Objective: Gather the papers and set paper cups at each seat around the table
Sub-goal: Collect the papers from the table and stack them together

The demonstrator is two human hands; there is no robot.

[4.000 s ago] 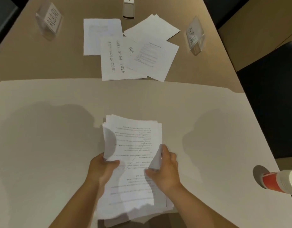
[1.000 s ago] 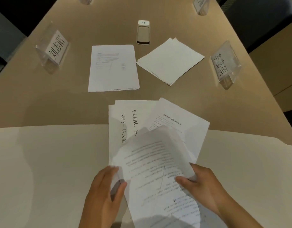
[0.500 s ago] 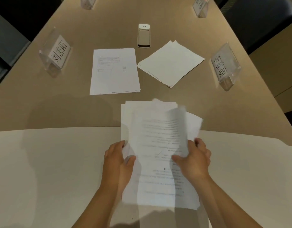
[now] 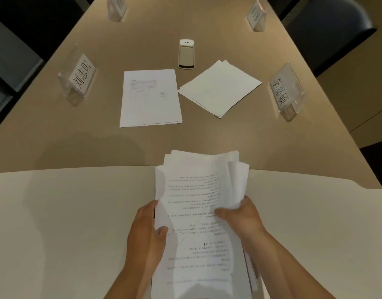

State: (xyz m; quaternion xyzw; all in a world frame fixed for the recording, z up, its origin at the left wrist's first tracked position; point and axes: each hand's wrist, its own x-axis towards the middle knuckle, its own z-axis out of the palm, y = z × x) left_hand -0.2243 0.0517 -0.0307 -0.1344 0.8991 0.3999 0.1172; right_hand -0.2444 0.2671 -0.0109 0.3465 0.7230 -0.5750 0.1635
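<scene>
I hold a thick stack of printed papers over the near part of the table. My left hand grips its left edge and my right hand grips its right edge, where some sheets curl up. Farther out on the table lie a printed sheet pile and, to its right, a blank pile turned at an angle. No paper cups are in view.
A pale mat covers the near end of the tan table. Clear name stands sit at the left, right, far left and far right. A small white device lies mid-table. A dark chair stands at the right.
The sheets that lay at the mat's edge have been picked up into the stack. Both hands have drawn the stack nearer and squared it, gripping its two sides.
</scene>
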